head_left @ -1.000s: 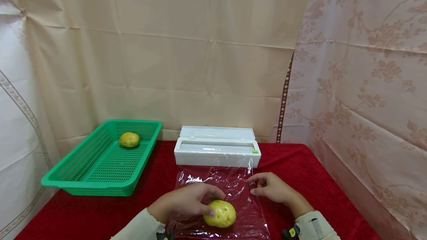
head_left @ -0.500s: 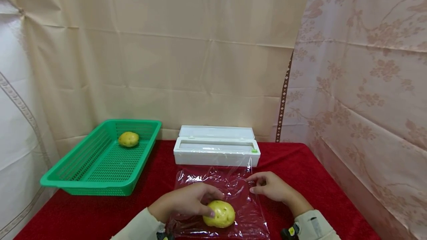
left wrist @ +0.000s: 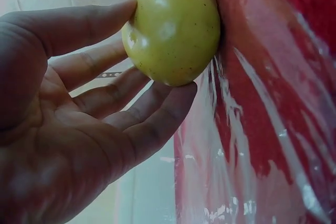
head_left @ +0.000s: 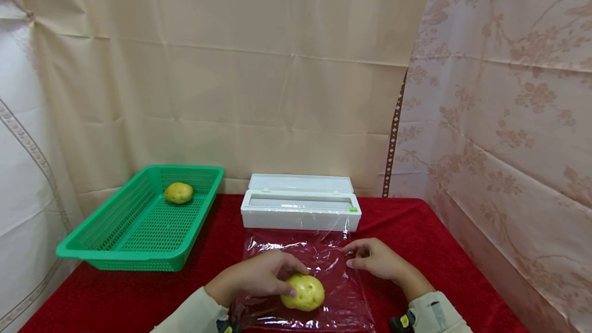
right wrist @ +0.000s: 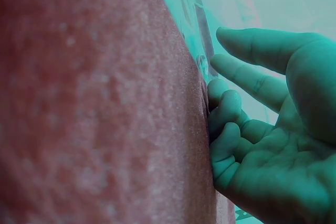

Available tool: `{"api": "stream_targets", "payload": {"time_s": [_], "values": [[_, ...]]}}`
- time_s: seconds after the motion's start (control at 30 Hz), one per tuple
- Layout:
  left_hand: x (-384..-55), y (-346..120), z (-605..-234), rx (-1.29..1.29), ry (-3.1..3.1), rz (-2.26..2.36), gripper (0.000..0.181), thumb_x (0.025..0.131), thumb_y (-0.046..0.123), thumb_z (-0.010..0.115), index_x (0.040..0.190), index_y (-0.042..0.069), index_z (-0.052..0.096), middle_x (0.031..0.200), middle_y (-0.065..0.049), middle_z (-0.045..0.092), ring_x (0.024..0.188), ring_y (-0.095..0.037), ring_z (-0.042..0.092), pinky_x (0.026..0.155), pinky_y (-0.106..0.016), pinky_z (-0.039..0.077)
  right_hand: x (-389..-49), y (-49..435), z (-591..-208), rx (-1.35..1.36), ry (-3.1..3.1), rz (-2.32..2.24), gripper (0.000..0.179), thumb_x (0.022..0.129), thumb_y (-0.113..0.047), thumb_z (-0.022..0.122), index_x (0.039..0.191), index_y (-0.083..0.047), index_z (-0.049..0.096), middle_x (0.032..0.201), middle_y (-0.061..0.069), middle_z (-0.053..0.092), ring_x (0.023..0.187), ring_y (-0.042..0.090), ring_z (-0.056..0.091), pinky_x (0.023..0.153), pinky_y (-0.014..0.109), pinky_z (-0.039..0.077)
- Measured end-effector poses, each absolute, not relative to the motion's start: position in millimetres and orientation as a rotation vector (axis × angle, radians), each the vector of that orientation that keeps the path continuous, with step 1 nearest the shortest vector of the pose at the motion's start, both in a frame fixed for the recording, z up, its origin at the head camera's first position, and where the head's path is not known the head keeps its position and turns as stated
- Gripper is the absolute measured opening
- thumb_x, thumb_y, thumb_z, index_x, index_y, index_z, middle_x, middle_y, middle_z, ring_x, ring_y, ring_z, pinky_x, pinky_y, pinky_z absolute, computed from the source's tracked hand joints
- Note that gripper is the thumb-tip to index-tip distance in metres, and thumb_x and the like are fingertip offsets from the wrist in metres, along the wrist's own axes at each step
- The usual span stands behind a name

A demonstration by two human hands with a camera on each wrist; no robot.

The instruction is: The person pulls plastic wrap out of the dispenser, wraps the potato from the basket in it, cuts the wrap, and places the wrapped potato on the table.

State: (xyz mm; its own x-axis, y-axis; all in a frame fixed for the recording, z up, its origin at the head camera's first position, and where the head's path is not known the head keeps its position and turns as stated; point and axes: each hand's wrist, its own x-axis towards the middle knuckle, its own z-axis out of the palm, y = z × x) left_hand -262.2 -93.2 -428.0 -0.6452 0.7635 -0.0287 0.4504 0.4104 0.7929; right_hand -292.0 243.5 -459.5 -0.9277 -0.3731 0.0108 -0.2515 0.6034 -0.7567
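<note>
Standing at the far side of the red-cloth-covered desk (head_left: 416,230), a long white plastic box (head_left: 296,220) has its translucent lid (head_left: 300,184) raised behind and a small green slider (head_left: 353,209) at its right end. From its front, a clear, wrinkled sheet of plastic film (head_left: 339,299) spreads toward the near side. To the left sits a green rectangular mesh basket (head_left: 129,256), with a second yellow potato (head_left: 179,193) at its far end. Between the box and the held potato, only the flat, glossy film intervenes.

The left hand (head_left: 268,274) comes in from the near left, holding a smooth yellow oval potato (head_left: 305,293) over the near part of the film, thumb on one side and fingers spread around the other. The right hand (head_left: 376,260) lies at the film's right edge, thumb and index finger extended and slightly apart, the other fingers curled against the desk.

A strip of red cloth separates the basket from the film; a broader stretch runs right of the right hand to the desk's right edge, beside a pink floral curtain (head_left: 509,107). Beyond the far edge hangs a beige curtain (head_left: 231,81).
</note>
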Motion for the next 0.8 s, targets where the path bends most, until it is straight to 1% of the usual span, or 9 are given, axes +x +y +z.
{"api": "stream_targets", "payload": {"time_s": [0.17,0.33,0.4,0.5,0.6,0.67,0.8], "values": [[-263.8,-93.1,-429.0,1.032,2.248,1.115,0.037,0.090,0.014,0.079,0.127,0.017,0.072,0.120,0.011,0.073,0.111,-0.003,0.067,0.098,-0.027,0.054,-290.7,243.3,-458.6,-0.538,2.667,-1.256,0.032,0.089,-0.018,0.079,0.119,-0.007,0.075,0.077,0.006,0.064,0.070,0.011,0.055,0.061,0.025,0.044],[-262.5,-93.2,-425.8,1.013,2.246,1.115,0.040,0.088,0.016,0.081,0.127,0.018,0.071,0.120,0.011,0.072,0.111,-0.004,0.067,0.100,-0.028,0.053,-291.9,243.7,-459.0,-0.538,2.670,-1.240,0.031,0.090,-0.019,0.078,0.119,-0.007,0.075,0.078,0.005,0.064,0.071,0.011,0.056,0.062,0.026,0.045],[-261.7,-93.9,-422.9,1.001,2.273,1.103,0.041,0.088,0.017,0.082,0.127,0.018,0.071,0.120,0.010,0.072,0.112,-0.006,0.067,0.101,-0.032,0.054,-292.4,243.6,-458.7,-0.543,2.663,-1.242,0.032,0.090,-0.020,0.078,0.119,-0.007,0.075,0.079,0.004,0.065,0.073,0.012,0.056,0.062,0.026,0.046],[-262.0,-96.2,-415.6,0.999,2.354,1.068,0.042,0.087,0.022,0.083,0.127,0.020,0.070,0.123,0.007,0.072,0.118,-0.012,0.067,0.103,-0.041,0.055,-292.5,244.0,-454.9,-0.565,2.676,-1.211,0.030,0.091,-0.022,0.077,0.118,-0.008,0.076,0.081,0.003,0.066,0.074,0.013,0.058,0.064,0.027,0.047],[-263.7,-100.1,-407.0,1.015,2.442,1.040,0.040,0.088,0.026,0.083,0.126,0.023,0.070,0.126,0.003,0.071,0.122,-0.018,0.065,0.102,-0.046,0.055,-289.6,244.2,-444.6,-0.586,2.712,-1.140,0.026,0.091,-0.023,0.077,0.113,-0.009,0.077,0.084,0.001,0.068,0.076,0.013,0.059,0.066,0.028,0.048],[-264.4,-104.5,-401.8,1.029,2.505,1.006,0.038,0.088,0.029,0.083,0.123,0.024,0.070,0.124,0.004,0.071,0.120,-0.020,0.064,0.100,-0.046,0.056,-285.1,242.9,-435.7,-0.620,2.730,-1.078,0.022,0.091,-0.024,0.078,0.109,-0.010,0.077,0.086,-0.002,0.069,0.077,0.013,0.059,0.067,0.028,0.048],[-263.0,-118.3,-396.2,1.027,2.553,0.963,0.029,0.088,0.030,0.082,0.115,0.025,0.071,0.114,0.006,0.071,0.109,-0.019,0.066,0.094,-0.042,0.057,-271.7,235.1,-421.1,-0.752,2.704,-0.978,0.014,0.091,-0.025,0.078,0.100,-0.014,0.077,0.086,-0.007,0.072,0.075,0.010,0.062,0.067,0.027,0.050]]}}
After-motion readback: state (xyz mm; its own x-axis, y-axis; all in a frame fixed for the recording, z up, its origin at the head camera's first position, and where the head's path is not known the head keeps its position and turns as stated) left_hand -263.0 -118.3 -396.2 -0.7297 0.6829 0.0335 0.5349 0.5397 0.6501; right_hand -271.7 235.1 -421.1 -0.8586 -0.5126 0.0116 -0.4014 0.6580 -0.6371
